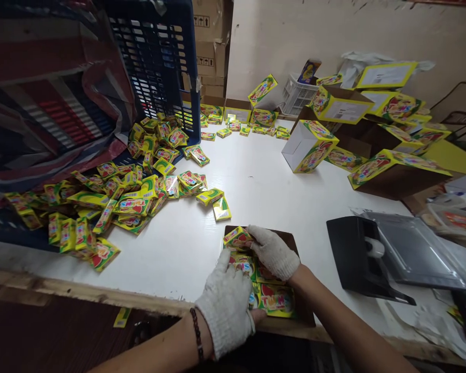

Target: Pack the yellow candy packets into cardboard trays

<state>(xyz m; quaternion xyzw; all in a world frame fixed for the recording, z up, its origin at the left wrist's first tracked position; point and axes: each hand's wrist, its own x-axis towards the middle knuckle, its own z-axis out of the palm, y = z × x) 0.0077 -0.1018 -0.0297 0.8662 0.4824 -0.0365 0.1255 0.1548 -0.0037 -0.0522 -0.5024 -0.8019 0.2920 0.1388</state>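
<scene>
My right hand (275, 252), in a white knit glove, grips a small yellow-green candy box (236, 237) by its right end, at the far left corner of an open display carton (292, 242). Fruit pictures cover the candy box. Rows of similar "Twins" candy boxes (277, 301) lie in the carton. My left hand (227, 298), also gloved, rests over the carton's left side with fingers stretched out on the packed boxes. It hides part of them and the left wall.
Loose candy boxes (134, 204) spill from a tipped blue crate (155, 62) at left. Empty display cartons (396, 171) crowd the back right. A black tape dispenser (353, 254) stands to the right beside a clear plastic tray (419, 248). The table's front edge (140, 293) runs below.
</scene>
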